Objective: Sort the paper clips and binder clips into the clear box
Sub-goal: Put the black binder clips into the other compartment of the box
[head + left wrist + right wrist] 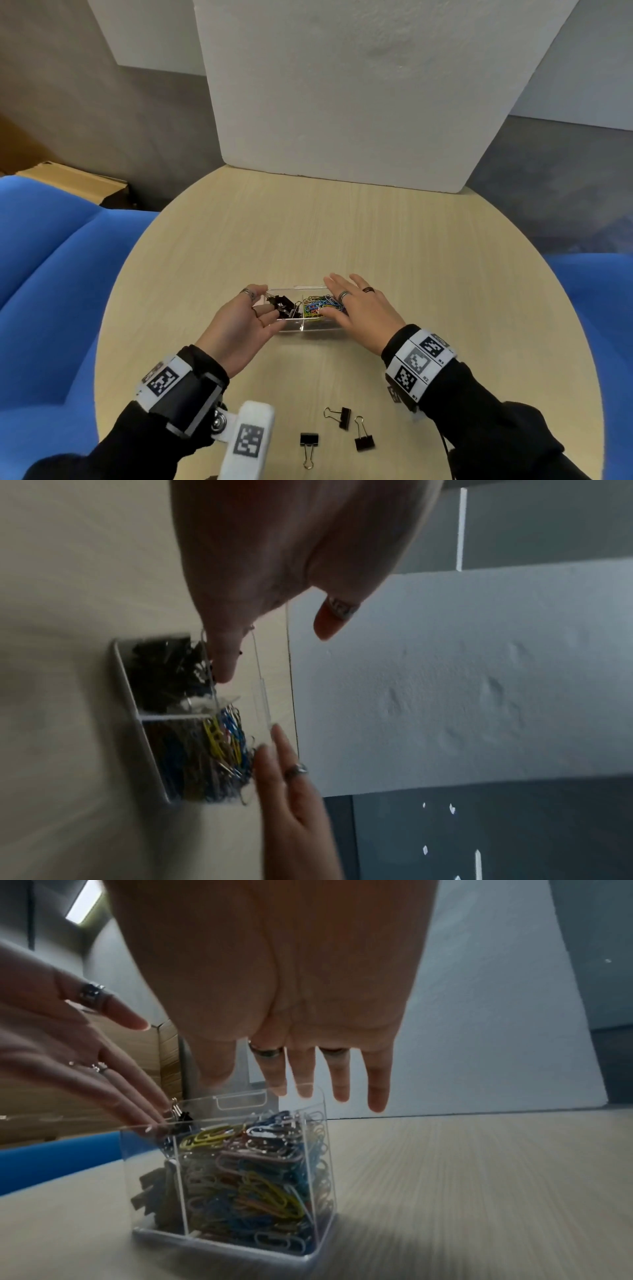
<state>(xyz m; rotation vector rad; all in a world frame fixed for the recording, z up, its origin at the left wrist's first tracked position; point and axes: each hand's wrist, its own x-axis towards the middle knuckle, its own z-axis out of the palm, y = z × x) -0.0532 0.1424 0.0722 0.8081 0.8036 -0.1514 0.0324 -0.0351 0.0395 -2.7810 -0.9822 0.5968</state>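
A clear two-part box (308,326) stands mid-table, its clear lid (298,287) open at the far side. Black binder clips (284,305) fill its left compartment and coloured paper clips (318,305) its right. My left hand (269,300) is at the box's left end, its straight fingers (137,1096) touching the binder clips' wire handles. My right hand (337,298) is held flat and open above the paper clips (257,1177), fingertips (342,1091) reaching past the far rim beside the lid. Three loose binder clips (339,416) (363,438) (309,445) lie near the front edge.
The round wooden table (428,274) has bare surface around the box. A white foam board (342,102) leans at its far edge. Blue seats (51,274) flank it left and right. A cardboard box (75,181) sits on the floor at back left.
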